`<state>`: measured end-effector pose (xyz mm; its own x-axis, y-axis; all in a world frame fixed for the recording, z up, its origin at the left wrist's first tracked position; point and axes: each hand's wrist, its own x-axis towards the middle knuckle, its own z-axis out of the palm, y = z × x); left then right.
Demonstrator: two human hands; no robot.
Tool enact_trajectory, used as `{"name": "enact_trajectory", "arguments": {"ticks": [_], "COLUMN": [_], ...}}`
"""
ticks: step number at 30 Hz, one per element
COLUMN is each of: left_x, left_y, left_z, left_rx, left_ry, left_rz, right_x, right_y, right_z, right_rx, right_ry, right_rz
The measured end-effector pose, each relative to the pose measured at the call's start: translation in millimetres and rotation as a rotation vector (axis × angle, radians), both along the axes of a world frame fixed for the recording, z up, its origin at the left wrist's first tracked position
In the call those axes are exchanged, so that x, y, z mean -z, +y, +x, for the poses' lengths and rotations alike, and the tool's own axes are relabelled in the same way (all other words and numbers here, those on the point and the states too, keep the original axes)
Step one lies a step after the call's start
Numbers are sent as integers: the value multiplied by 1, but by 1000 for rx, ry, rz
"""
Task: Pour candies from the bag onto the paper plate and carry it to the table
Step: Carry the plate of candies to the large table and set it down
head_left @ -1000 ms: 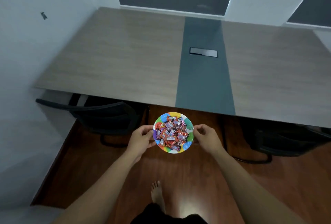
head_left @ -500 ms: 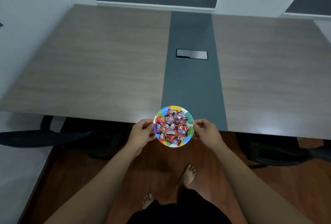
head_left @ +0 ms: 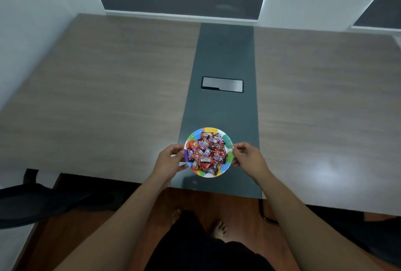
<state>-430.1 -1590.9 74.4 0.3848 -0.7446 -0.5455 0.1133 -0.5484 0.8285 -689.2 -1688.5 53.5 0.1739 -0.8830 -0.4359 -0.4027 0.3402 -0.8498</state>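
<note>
A multicoloured paper plate [head_left: 226,140] heaped with several wrapped candies [head_left: 207,152] is over the near edge of the table [head_left: 108,97], above its dark grey centre strip. My left hand [head_left: 170,160] grips the plate's left rim. My right hand [head_left: 248,155] pinches the right rim. Whether the plate rests on the table surface or hovers just above it I cannot tell. No candy bag is in view.
A rectangular cable hatch [head_left: 222,84] sits in the grey strip further back. Black chairs are tucked under the table at left [head_left: 32,201] and right [head_left: 358,227]. White walls border the left side and the back. My bare feet stand on the wooden floor [head_left: 206,199].
I have stepped closer to the table. The plate, held in both hands, has moved forward from over the floor to over the table's near edge.
</note>
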Motion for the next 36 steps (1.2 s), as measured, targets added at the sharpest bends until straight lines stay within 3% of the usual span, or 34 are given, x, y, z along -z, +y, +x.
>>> {"name": "enact_trajectory", "arguments": {"ticks": [17, 36], "left_x": [27, 89], "left_y": [-221, -422], "left_z": [60, 64], "left_rx": [122, 72], "left_ry": [49, 27], "left_rz": [-8, 104], "right_x": [18, 82], "right_y": [-182, -373], "right_z": [48, 70], "right_rx": [151, 221], "right_ry": [43, 77], "right_rz": [44, 133]}}
